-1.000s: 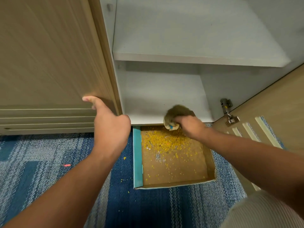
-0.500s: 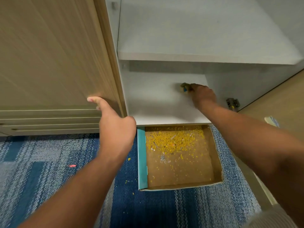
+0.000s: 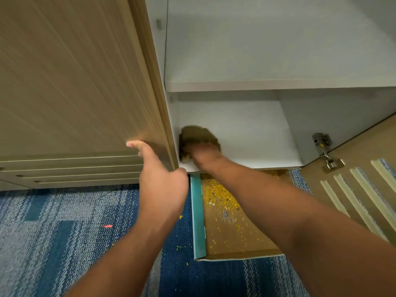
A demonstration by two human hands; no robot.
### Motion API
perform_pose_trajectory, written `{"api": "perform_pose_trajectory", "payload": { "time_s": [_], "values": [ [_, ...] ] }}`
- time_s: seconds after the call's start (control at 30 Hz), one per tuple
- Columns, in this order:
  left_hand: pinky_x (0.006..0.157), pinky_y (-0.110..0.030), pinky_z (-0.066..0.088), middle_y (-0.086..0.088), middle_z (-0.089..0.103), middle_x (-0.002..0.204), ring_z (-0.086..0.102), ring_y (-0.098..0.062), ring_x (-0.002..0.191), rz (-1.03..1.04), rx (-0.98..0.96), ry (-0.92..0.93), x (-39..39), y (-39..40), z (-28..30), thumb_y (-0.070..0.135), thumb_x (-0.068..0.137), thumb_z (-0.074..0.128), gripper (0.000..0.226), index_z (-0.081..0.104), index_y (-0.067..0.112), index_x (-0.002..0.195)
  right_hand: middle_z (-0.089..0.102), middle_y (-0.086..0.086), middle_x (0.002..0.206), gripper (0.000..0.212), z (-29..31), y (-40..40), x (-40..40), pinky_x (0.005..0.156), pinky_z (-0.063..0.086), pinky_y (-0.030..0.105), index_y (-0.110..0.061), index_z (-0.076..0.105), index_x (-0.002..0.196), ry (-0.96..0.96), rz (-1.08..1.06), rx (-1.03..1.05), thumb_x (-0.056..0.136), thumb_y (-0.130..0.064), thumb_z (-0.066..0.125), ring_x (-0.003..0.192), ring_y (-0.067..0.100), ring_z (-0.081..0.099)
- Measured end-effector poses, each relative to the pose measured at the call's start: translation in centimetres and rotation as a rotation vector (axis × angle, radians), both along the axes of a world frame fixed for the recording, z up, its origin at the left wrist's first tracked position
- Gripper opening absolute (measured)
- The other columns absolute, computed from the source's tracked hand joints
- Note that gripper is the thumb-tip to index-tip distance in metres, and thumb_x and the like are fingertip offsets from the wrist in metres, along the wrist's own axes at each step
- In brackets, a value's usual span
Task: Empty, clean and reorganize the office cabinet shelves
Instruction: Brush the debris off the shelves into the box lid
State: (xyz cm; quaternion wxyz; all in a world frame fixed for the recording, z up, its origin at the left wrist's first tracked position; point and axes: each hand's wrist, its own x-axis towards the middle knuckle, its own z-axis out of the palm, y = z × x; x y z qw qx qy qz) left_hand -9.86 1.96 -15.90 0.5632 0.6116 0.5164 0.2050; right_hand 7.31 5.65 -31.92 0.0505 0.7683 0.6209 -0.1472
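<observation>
Blurring right hand [image 3: 201, 152] grip on brown cloth [image 3: 198, 136], left hand [image 3: 161, 189] fingers hidden.

Matt white laminate shelf [image 3: 246, 125], wood-grain door [image 3: 75, 71], woven carpet [image 3: 53, 221], cardboard tray [image 3: 227, 239]

Two bare forearms extend into frame, no sleeves, watches or rings visible on either; the left hand [image 3: 162, 189] shows a short, pale thumbnail, while the right hand [image 3: 203, 153] appears motion-blurred.
</observation>
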Motion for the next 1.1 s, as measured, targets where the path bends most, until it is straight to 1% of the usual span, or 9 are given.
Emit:
{"api": "perform_pose_trajectory", "payload": {
  "time_s": [0.07,0.13,0.23,0.33,0.6,0.73,0.8,1.0,1.1],
  "values": [
    [0.081,-0.001,0.028,-0.015,0.04,0.15,0.044,0.011,0.079,0.016,-0.005,-0.027,-0.1,0.0,0.2,-0.014,0.089,0.043,0.1,-0.022,0.025,0.155,0.059,0.01,0.136,0.035,0.1,-1.0,-1.3,0.095,0.047,0.034,-0.033,0.056,0.135,0.004,0.038,-0.038,0.102,-0.032,0.046,0.119,0.033,0.058],
    [0.084,-0.007,0.027,-0.003,0.052,0.132,0.044,0.006,0.076,0.007,0.007,-0.039,-0.1,-0.1,0.3,-0.014,0.088,0.043,0.1,-0.021,0.025,0.155,0.059,0.005,0.137,0.047,1.0,-3.3,-1.5,0.09,0.05,0.038,-0.043,0.047,0.141,-0.005,0.132,-0.091,0.099,-0.023,0.052,0.117,0.034,0.061],
    [0.055,0.006,0.031,0.023,0.033,0.087,0.042,0.026,0.051,0.014,0.007,-0.028,-0.1,-0.1,0.3,-0.015,0.088,0.043,0.1,-0.019,0.023,0.156,0.06,0.004,0.136,0.048,3.3,-6.4,-0.6,0.084,0.051,0.037,-0.044,0.048,0.14,-0.054,0.287,-0.225,0.102,-0.016,0.044,0.111,0.033,0.064],
    [0.046,0.005,0.03,0.024,0.024,0.08,0.04,0.028,0.045,0.006,-0.001,-0.023,-0.4,0.1,0.2,-0.017,0.087,0.041,0.099,-0.018,0.022,0.156,0.065,0.003,0.13,0.041,5.6,-8.1,0.4,0.083,0.052,0.035,-0.036,0.059,0.132,-0.15,0.261,-0.309,0.1,-0.014,0.046,0.109,0.03,0.066],
    [0.047,0.006,0.029,0.02,0.032,0.091,0.037,0.031,0.046,-0.034,-0.002,-0.038,-0.4,0.0,0.2,-0.018,0.087,0.036,0.098,-0.022,0.022,0.155,0.054,0.01,0.139,0.041,5.4,-5.8,5.6,0.098,0.042,0.037,-0.025,0.056,0.138,0.024,-0.298,-0.022,0.099,-0.016,0.046,0.127,0.034,0.05],
    [0.07,0.002,0.024,0.006,0.045,0.124,0.042,0.022,0.058,-0.021,-0.023,-0.083,-0.1,0.0,0.0,-0.017,0.087,0.036,0.099,-0.023,0.023,0.154,0.055,0.01,0.142,0.037,1.9,-7.6,5.2,0.107,0.039,0.036,-0.023,0.058,0.136,-0.061,-0.186,-0.091,0.101,-0.029,0.048,0.131,0.032,0.049],
    [0.063,-0.005,0.031,-0.006,0.04,0.144,0.04,0.023,0.058,-0.009,-0.029,-0.104,-0.2,0.1,-0.2,-0.017,0.087,0.036,0.099,-0.023,0.024,0.154,0.062,0.007,0.135,0.046,2.0,-9.0,3.1,0.098,0.048,0.035,-0.034,0.056,0.136,-0.028,-0.154,-0.09,0.094,-0.014,0.052,0.12,0.031,0.059],
    [0.046,0.003,0.032,0.019,0.03,0.086,0.036,0.031,0.043,-0.007,-0.011,-0.061,-0.1,0.1,-0.3,-0.017,0.088,0.038,0.099,-0.024,0.023,0.154,0.067,0.005,0.124,0.049,5.4,-12.4,5.4,0.079,0.051,0.035,-0.041,0.056,0.132,-0.087,-0.12,-0.151,0.091,-0.013,0.055,0.108,0.033,0.065],
    [0.046,0.005,0.03,0.016,0.036,0.109,0.037,0.031,0.046,-0.004,-0.01,-0.056,0.0,-0.1,0.0,-0.017,0.088,0.04,0.099,-0.025,0.021,0.154,0.062,0.005,0.132,0.055,6.4,-10.4,11.2,0.083,0.051,0.036,-0.045,0.048,0.14,-0.188,-0.364,0.032,0.095,-0.013,0.05,0.111,0.035,0.063]
  ]
}}
